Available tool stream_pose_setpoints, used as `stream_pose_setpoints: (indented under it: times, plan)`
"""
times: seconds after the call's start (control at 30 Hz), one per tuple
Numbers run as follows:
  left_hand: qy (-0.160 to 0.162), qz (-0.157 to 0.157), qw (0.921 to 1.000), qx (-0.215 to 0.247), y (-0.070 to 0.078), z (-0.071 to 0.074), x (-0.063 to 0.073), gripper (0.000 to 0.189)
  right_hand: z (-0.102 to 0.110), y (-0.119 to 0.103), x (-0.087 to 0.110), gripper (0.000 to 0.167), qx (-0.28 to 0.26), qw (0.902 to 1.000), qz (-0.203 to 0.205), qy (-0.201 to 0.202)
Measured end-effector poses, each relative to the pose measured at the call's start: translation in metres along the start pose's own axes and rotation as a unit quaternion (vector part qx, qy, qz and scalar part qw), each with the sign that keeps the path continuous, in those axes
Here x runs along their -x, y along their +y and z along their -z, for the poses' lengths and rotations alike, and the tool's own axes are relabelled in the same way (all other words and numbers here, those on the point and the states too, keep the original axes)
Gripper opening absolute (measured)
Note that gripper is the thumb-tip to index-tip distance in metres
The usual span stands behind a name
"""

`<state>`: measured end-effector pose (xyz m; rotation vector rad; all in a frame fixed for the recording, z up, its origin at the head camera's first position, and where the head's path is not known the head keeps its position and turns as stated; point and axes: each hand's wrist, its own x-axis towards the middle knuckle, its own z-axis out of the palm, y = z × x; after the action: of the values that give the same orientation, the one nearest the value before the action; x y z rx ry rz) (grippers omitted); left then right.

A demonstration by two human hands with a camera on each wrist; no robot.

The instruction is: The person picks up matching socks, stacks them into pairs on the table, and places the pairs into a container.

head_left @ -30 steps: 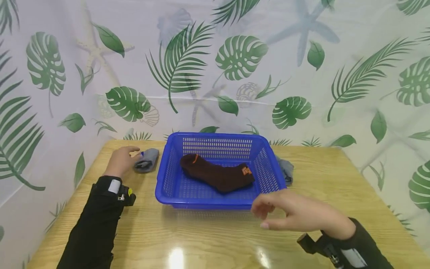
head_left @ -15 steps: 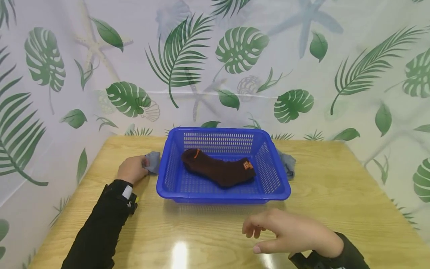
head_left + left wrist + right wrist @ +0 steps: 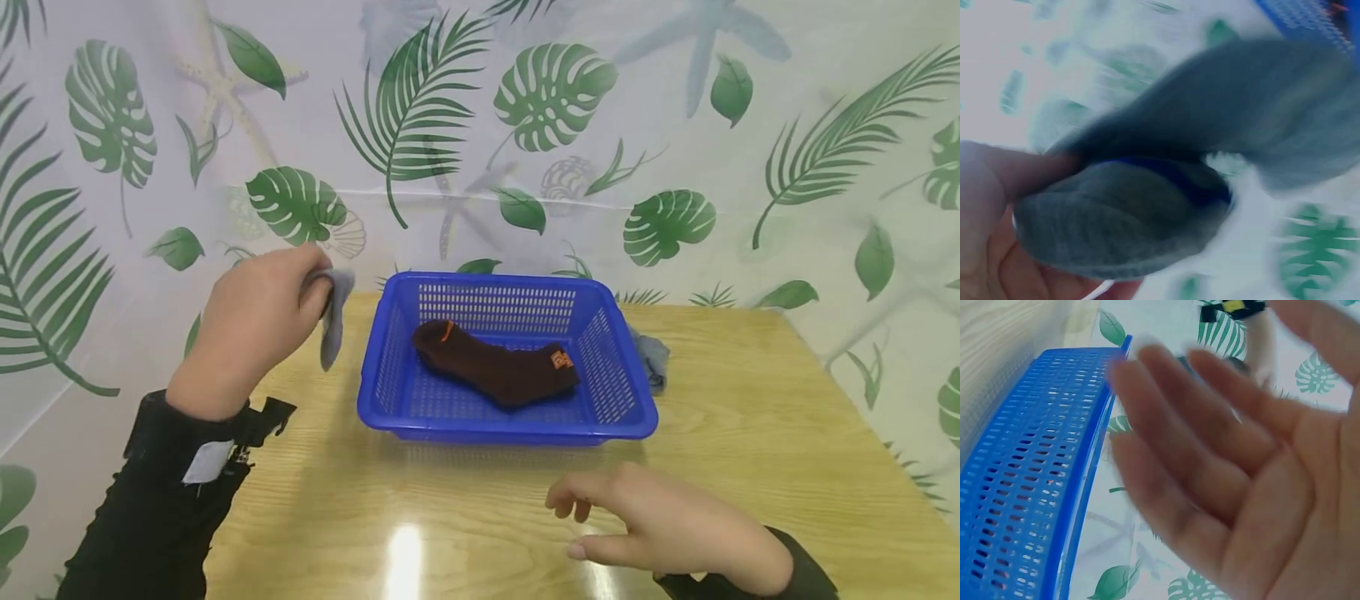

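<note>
A grey sock (image 3: 337, 312) hangs from my left hand (image 3: 258, 312), pinched between thumb and fingers above the table, left of the basket. Up close in the left wrist view, the grey sock (image 3: 1122, 215) is folded over and shows a dark blue band. My right hand (image 3: 652, 521) hovers in front of the basket with relaxed fingers and holds nothing; its palm (image 3: 1272, 506) shows bare in the right wrist view. Inside the blue plastic basket (image 3: 510, 429) lies a dark brown sock (image 3: 495, 367) with orange marks.
Another grey cloth item (image 3: 654, 362) lies against the basket's right side, partly hidden by it. The wooden table (image 3: 750, 417) ends at a wall sheet (image 3: 465, 150) printed with leaves.
My left hand reached the grey sock beside the basket, took hold of it and lifted it off the table. The right hand drew back slightly toward the front.
</note>
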<state>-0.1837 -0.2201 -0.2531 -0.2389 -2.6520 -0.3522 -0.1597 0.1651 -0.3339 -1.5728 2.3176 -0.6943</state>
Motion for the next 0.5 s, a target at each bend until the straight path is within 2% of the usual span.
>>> stream_pose_setpoints:
  times: [0.1,0.2,0.27,0.3,0.33,0.37,0.4,0.43,0.5]
  plan:
    - [0.095,-0.054,0.9939,0.014,0.031,0.017,0.003,0.014,-0.002,-0.006,-0.009,0.026,0.01,0.996,-0.018,0.087]
    - [0.164,-0.121,0.9783,0.037,0.056,0.023,0.008,0.015,-0.008,-0.009,-0.02,0.039,-0.019,0.9868,-0.04,0.156]
    - [0.194,-0.165,0.9658,0.052,0.071,0.022,0.01,0.013,-0.013,-0.008,-0.027,0.055,-0.093,0.9813,-0.049,0.161]
    - [0.202,-0.185,0.9599,0.057,0.079,0.021,0.01,0.012,-0.016,-0.006,-0.031,0.063,-0.148,0.9758,-0.045,0.154]
    - [0.211,-0.204,0.9539,0.062,0.085,0.019,0.011,0.012,-0.018,-0.003,-0.034,0.069,-0.213,0.966,-0.041,0.141]
    - [0.222,-0.221,0.9473,0.07,0.091,0.017,0.012,0.011,-0.021,0.001,-0.037,0.071,-0.287,0.9494,-0.032,0.124]
    - [0.234,-0.237,0.94,0.074,0.096,0.014,0.012,0.011,-0.023,0.005,-0.039,0.07,-0.373,0.9219,-0.025,0.102]
    - [0.242,-0.25,0.9342,0.082,0.101,0.012,0.013,0.01,-0.026,0.009,-0.041,0.068,-0.453,0.8878,-0.01,0.081]
    - [0.255,-0.27,0.9235,0.097,0.108,0.008,0.016,0.01,-0.032,0.016,-0.042,0.057,-0.59,0.8062,0.018,0.045]
